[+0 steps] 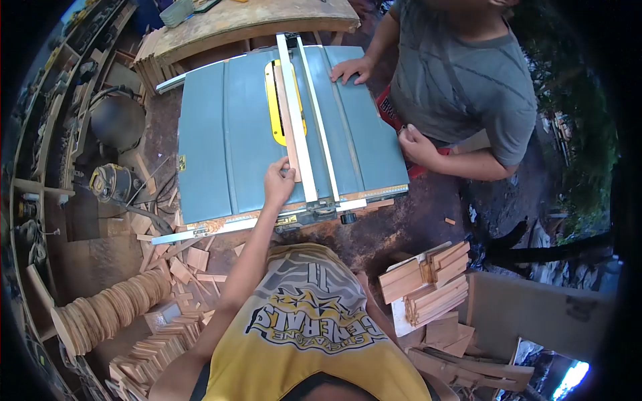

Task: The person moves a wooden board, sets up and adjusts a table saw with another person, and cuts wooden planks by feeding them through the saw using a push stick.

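Observation:
A long, thin wooden strip point(287, 120) lies on the blue-grey table saw top point(204, 134), along the pale metal fence point(304, 154). My left hand point(279, 182) is at the near end of the strip, fingers curled and pinched against its edge. The strip runs over the yellow insert plate point(274, 100) around the blade slot; I cannot make out the blade. My right arm point(372, 294) hangs by my side, and its hand is hidden.
Across the saw, a co-worker point(461, 87) rests one hand on the tabletop. A wooden workbench point(254, 27) stands behind. Wood scraps point(197, 259) litter the floor at left, near stacked round discs point(110, 307). Cut wood pieces point(435, 294) are piled at right.

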Motion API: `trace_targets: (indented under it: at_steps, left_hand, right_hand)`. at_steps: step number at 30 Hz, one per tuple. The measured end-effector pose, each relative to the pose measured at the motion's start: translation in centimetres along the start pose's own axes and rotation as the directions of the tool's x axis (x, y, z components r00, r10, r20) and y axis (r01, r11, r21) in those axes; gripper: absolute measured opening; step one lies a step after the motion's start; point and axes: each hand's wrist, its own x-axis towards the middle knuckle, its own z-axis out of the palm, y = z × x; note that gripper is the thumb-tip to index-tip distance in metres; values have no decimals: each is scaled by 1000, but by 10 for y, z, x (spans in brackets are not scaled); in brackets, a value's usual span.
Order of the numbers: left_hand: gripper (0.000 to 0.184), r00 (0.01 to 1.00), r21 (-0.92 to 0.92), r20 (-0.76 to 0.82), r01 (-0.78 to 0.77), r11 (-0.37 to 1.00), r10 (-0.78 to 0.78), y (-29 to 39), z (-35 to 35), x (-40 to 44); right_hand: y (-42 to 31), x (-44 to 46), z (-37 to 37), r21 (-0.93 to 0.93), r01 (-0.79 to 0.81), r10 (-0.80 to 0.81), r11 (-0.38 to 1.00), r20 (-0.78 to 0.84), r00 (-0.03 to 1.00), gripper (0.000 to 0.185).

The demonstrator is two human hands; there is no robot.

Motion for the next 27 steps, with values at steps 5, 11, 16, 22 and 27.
trace_targets:
  at_steps: [5, 11, 16, 22, 27]
  left_hand:
    - [40, 998, -24, 67, 17, 1000, -15, -3, -9, 2]
    - [42, 998, 43, 49, -32, 999, 30, -13, -33, -20]
    - [28, 958, 295, 172, -270, 916, 227, 9, -33, -34]
    - [23, 958, 201, 169, -263, 944, 231, -17, -27, -29]
    - [31, 983, 185, 94, -172, 968, 157, -9, -60, -52]
  right_hand:
    - [-38, -12, -18, -59, 109, -110, 992, -13, 994, 31]
    - [-49, 6, -20, -8, 25, -26, 1000, -42, 999, 29]
    - [-56, -3, -26, -67, 14, -13, 998, 27, 1000, 27]
    - [-54, -6, -30, -67, 30, -28, 997, 44, 999, 25]
    - [-46, -3, -27, -59, 39, -36, 998, 64, 997, 24]
